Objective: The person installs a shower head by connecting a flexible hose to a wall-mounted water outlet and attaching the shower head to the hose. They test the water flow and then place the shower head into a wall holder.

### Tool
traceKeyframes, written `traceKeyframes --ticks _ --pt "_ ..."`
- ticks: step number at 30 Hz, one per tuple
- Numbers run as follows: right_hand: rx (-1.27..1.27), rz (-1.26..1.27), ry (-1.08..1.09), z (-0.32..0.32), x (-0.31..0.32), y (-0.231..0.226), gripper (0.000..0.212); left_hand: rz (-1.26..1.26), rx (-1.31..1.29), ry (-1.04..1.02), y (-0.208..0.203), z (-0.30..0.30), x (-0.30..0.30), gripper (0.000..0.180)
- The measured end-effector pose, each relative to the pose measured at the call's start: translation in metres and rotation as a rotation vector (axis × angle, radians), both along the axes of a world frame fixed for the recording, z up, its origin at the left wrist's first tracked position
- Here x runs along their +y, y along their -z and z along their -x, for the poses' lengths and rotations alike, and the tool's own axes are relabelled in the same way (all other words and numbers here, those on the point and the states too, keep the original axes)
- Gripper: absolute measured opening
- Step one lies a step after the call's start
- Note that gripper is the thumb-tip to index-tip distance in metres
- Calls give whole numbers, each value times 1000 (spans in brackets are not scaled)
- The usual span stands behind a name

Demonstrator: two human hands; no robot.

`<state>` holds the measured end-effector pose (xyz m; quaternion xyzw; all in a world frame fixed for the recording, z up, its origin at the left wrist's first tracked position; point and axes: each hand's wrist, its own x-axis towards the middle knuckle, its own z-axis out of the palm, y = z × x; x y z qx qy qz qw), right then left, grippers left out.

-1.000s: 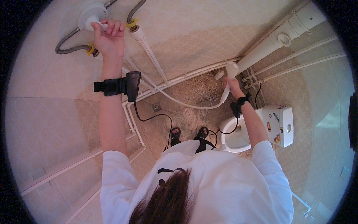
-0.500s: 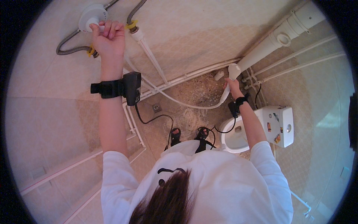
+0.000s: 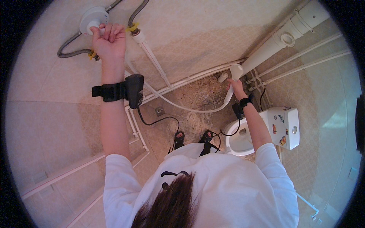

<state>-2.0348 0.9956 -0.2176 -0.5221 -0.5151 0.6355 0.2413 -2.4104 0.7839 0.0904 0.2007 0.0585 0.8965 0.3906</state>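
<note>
At the upper left my left hand (image 3: 110,41) is closed round the white lever (image 3: 92,26) of a round white shower valve (image 3: 94,16) on the wall. The fingers curl over it and hide part of the lever. My right hand (image 3: 237,88) grips the handle of a white shower head (image 3: 236,70), held out over the floor with its head end pointing away from me. A white hose (image 3: 192,110) runs from its lower end in a loop back toward the left wall pipes. No water is visible from the head.
A white toilet (image 3: 291,129) with stickers on its tank stands at the right. White pipes line the walls, with a thick drainpipe (image 3: 262,53) at the upper right. A floor drain (image 3: 159,111) lies left of centre. Black cables (image 3: 152,123) hang from my wrist straps near my sandalled feet.
My left hand and the lever have shifted very slightly left and down. The shower head has moved slightly left in my right hand. Both grips stay the same.
</note>
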Motion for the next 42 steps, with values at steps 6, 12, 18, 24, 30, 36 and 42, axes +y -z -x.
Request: traceKeyframes --ticks 6,12,18,24,30,36,42 --pt "-15 -62 -96 14 -14 -15 14 -33 -5 15 1 -1 -2 33" --pt "-50 -117 -288 35 -39 1 12 -54 12 -7 1 -4 3 33" --pt "-75 -143 -488 46 -88 -6 12 -9 -23 -140 1 -8 9 34" --pt "-18 -49 -117 29 -63 -6 10 117 -37 -262 -4 -14 15 37" --pt "17 -130 13 6 -72 -33 10 525 -10 -627 -16 -34 22 39" --pt "1 -183 -208 20 -96 -27 11 560 -19 -706 -15 -33 29 40" --pt "143 -178 260 11 -70 -50 11 437 27 -495 -6 -19 18 44"
